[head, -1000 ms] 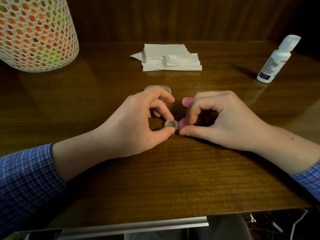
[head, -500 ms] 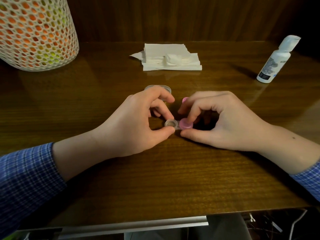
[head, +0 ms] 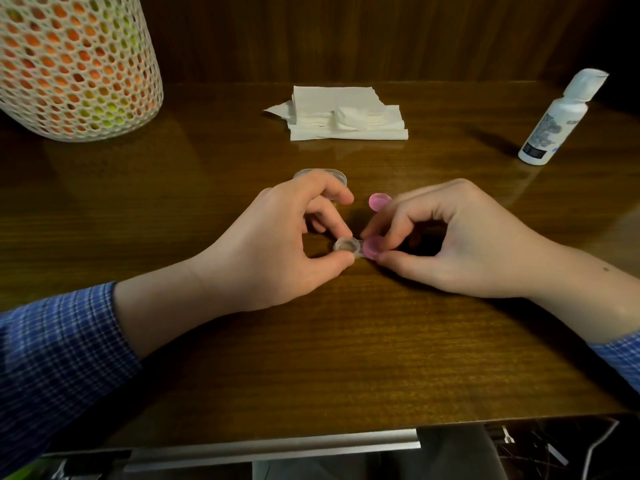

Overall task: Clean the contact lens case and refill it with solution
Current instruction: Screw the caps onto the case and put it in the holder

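Since half a second earlier, the right hand's fingers were shifted slightly, so more of the loose pink cap behind them was exposed; little else was moved. The contact lens case was kept flat on the table, between the two hands. Its clear, uncapped well was pinched by thumb and fingertip of the left hand. The pink cap on the case was gripped by the right thumb and curled fingers; whether it was fully seated could not be told. A clear cap was seen just beyond the case, partly hidden by the left knuckles. Folded tissues were lying farther behind the case. The solution bottle was standing well off to the case's right rear, lid closed. A mesh basket was seen at the far left rear of the case.
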Demonstrator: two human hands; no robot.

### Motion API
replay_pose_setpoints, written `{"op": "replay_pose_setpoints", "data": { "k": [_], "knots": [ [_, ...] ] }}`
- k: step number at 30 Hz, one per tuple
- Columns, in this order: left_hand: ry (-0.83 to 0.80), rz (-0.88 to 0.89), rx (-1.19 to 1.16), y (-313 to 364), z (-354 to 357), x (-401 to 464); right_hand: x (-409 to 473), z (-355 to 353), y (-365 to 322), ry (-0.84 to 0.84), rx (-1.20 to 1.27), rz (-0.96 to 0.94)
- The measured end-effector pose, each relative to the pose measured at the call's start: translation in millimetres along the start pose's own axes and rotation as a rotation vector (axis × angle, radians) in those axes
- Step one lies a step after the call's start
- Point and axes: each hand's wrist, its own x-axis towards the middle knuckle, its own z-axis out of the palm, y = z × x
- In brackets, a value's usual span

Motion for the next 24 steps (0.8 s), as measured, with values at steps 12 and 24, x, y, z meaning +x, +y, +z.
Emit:
{"op": "replay_pose_setpoints", "data": {
  "k": [12,24],
  "knots": [
    [-0.003,-0.030,-0.014,0.6,0.1,-0.8,1.1,0.7,-3.5,-0.007,0.011,0.021],
    [-0.009,-0.044,-0.053,-0.9,-0.5,-0.1,3.8,-0.4,-2.9,-0.022,-0.020,0.001]
  ]
}}
